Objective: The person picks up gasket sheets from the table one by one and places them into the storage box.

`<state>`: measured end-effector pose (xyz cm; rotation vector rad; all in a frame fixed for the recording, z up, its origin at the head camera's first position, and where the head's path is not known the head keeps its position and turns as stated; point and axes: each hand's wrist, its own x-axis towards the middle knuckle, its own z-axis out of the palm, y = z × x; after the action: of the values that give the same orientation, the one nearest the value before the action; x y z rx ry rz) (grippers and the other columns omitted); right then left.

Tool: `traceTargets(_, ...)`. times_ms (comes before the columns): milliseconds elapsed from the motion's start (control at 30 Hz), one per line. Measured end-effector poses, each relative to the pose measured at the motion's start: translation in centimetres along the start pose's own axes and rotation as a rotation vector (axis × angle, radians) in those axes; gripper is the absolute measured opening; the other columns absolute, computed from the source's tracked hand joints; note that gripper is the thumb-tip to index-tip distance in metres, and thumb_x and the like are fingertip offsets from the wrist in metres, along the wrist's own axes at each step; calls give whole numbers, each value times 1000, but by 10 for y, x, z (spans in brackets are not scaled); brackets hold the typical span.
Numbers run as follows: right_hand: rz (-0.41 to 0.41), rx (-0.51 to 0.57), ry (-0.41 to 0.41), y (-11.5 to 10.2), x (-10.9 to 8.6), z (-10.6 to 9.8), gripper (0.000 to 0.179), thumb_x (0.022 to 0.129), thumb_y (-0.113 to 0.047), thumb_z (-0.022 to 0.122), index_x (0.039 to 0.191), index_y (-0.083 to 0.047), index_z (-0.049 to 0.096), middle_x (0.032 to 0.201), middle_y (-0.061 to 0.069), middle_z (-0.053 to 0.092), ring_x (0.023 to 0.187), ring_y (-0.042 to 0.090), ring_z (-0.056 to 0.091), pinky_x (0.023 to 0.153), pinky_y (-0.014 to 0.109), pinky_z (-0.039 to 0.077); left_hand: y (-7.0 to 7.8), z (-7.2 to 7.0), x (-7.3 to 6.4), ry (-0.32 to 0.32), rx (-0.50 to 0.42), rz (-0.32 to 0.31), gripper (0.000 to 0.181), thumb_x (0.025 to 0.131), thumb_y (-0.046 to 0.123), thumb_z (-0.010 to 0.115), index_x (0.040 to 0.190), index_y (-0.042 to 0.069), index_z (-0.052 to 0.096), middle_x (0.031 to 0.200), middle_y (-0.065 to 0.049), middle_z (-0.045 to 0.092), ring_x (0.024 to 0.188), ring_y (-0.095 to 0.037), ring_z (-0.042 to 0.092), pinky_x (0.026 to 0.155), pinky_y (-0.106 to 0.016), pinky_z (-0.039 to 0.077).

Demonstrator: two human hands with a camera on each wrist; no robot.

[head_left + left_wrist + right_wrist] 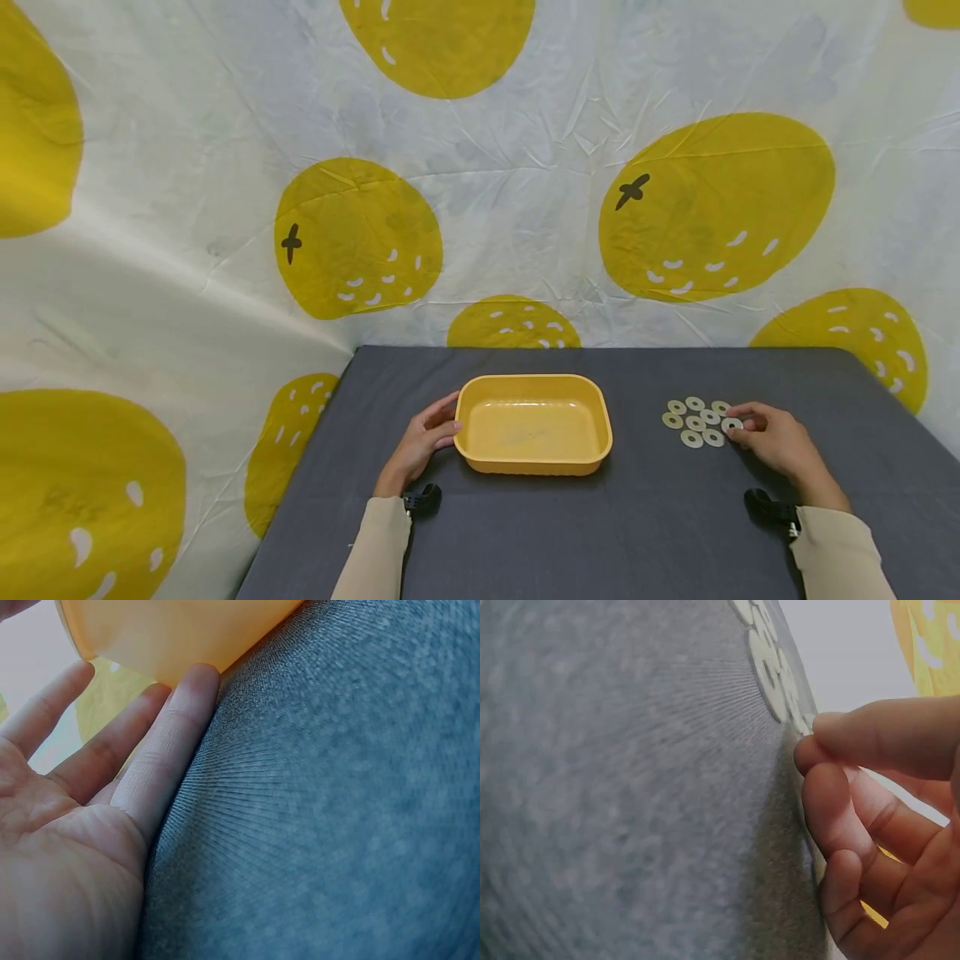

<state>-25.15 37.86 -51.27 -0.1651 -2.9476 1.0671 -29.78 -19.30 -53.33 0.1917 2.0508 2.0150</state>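
Fruit-printed cloth (517, 233) hangs behind the dark-covered desk (525, 537); in the head view, the left hand (420, 442) touches the left end of a yellow tray (532, 468), and the right hand (776, 437) pinches one pale ring (725, 426) at the edge of a flat cluster (702, 424). Left wrist: fingers spread, tips against the tray. Right wrist: bent fingers meet beside rings. Picking up seems underway; next calls for lifting cleanly.

A table (645, 533) with a dark gray cloth (525, 542) holds up a yellow tub (532, 467) and some flat, pale rings (689, 423). The tub sits just right of the left fingers (442, 432) and touches them. The rings lie close together, near the right fingers (756, 409), on their left side. One ring (724, 425) is at the tips of those fingers.
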Motion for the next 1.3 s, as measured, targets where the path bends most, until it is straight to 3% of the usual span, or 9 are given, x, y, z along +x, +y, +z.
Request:
traceTargets(233,18,88,-10,-6,-1,-2,44,97,-19,70,131,6,57,84,7,72,73,15,60,63,27,44,-1,0,-1,-10,4,22,64,98,14,70,156,20,44,148,-21,54,120,-26,65,94,-32,60)
traceTargets(500,-28,181,-49,-17,-5,-8,53,98,-25,71,136,6,53,95,12,76,76,12,65,64,26,49,3,1,-3,-8,3,5,64,97,17,71,155,22,46,148,-21,54,122,-29,65,96,-32,59)
traceTargets(733,-55,236,-60,-32,-6,-10,56,97,-32,72,137,1,53,97,6,77,78,5,63,68,27,52,3,0,-3,-20,-9,14,65,97,16,72,156,21,45,148,-23,53,122,-31,64,94,-31,60)
traceTargets(933,-93,289,-58,-43,-6,-6,51,96,-26,74,134,2,53,90,-7,76,79,6,65,68,27,55,2,-1,-3,-22,2,23,65,97,16,72,156,20,45,148,-23,53,122,-30,64,94,-31,60)
traceTargets(1300,-129,359,-89,-58,-5,3,45,96,-17,74,132,2,55,90,-7,76,80,7,67,68,26,56,1,-1,-1,-16,5,22,65,96,17,72,156,20,45,148,-22,54,121,-28,65,94,-31,60)
